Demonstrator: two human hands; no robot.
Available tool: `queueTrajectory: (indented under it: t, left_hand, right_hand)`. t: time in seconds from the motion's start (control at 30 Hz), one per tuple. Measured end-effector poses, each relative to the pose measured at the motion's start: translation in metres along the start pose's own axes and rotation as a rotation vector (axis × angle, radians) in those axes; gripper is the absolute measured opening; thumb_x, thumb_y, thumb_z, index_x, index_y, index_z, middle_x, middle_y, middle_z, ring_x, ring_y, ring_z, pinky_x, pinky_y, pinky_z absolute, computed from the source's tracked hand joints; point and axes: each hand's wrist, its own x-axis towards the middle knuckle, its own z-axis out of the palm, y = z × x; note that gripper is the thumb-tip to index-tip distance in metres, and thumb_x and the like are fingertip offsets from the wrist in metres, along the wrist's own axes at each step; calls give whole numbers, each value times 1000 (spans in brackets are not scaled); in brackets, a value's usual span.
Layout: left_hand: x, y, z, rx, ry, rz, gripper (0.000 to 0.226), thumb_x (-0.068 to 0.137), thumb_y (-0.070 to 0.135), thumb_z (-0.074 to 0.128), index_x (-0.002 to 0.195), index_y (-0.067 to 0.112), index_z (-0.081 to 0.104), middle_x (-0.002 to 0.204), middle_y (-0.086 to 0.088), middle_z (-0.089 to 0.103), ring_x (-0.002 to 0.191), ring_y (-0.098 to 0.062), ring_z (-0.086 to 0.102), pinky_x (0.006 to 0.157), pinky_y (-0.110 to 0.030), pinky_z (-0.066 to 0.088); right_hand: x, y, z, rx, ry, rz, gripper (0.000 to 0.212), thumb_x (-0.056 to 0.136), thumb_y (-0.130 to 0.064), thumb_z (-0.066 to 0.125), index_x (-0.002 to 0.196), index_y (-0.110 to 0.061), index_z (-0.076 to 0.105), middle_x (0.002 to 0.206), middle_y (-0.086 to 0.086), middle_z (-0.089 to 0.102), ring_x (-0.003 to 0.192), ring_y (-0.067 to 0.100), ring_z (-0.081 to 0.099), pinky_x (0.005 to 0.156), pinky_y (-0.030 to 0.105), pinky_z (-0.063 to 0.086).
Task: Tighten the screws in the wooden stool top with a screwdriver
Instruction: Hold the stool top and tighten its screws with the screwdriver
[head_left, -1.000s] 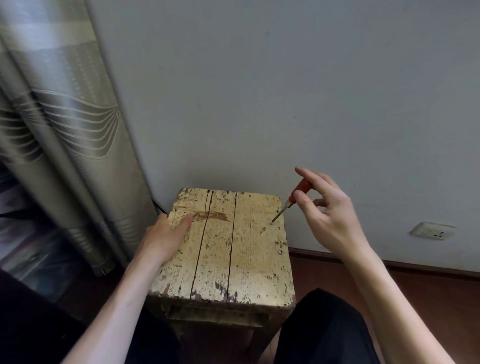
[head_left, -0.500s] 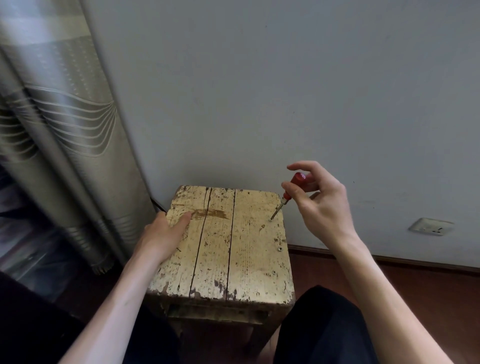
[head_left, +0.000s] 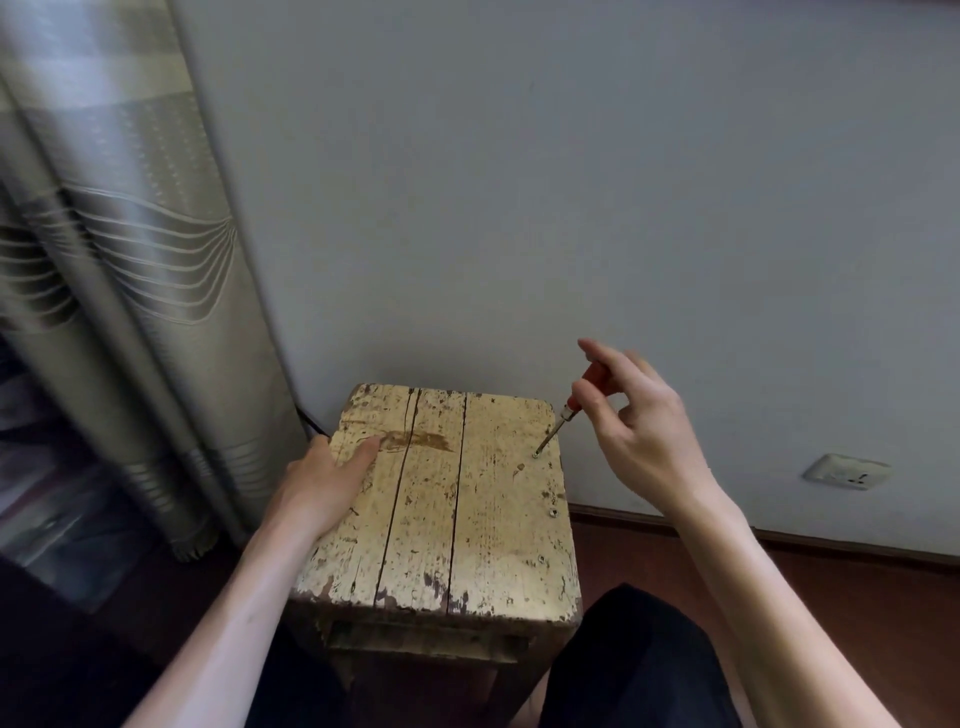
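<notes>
Wooden stool top (head_left: 498, 519): where is it, and is all of it seen?
– It stands between the person's knees (head_left: 623, 654), with its far edge close to the wall (head_left: 571, 182), beside the curtain (head_left: 130, 312). Only the left rim is covered, by the left hand (head_left: 322, 478). The part below the top is dark and hard to make out.
– And the screws (head_left: 554, 513)?
– Three show along the right plank, too small to tell how deep they sit.
– How are the hands?
– The left hand lies on the left edge, thumb flat on the wood. Its fingers go over the side and are hidden, so its grip cannot be told. The right hand (head_left: 644, 431) is raised at the far right corner. It pinches the red handle of the screwdriver (head_left: 567, 411) between thumb and forefinger, with the other fingers loosely bent. The fingers hide much of the handle. The shaft leans down to the left, its tip on the farthest screw (head_left: 535, 454).
</notes>
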Motion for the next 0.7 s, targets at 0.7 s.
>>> queueTrajectory:
  t: [0.7]
  left_hand:
    - [0,2,0,14,-10,-5,104,84,90,36,156,14,34,154,-13,48,138,-35,49,107,-56,45]
  right_hand:
    - [9,4,11,189,138,84,13,94,-25,80,96,-29,68,82,3,75,73,12,77,69,20,55]
